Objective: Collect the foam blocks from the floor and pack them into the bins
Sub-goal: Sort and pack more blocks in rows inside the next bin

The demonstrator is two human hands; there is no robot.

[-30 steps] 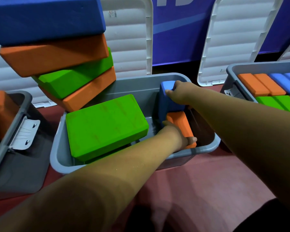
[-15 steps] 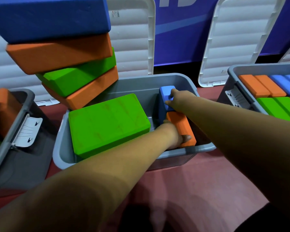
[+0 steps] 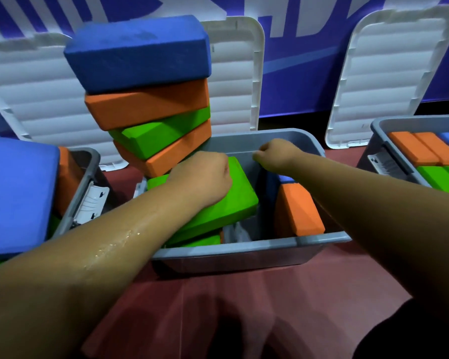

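Green foam block (image 3: 231,208) tilted across the middle bin (image 3: 244,248), propped on a second green block (image 3: 197,240), not yet flat. Left hand (image 3: 202,177) curled on its top face; gripping or only pressing, impossible to tell. Right hand (image 3: 275,154) a loose fist above the far wall, nothing visible in it. Press the raised side down, seating it against the left wall, clear of the upright orange block (image 3: 296,211) and the leaning stack (image 3: 153,104).
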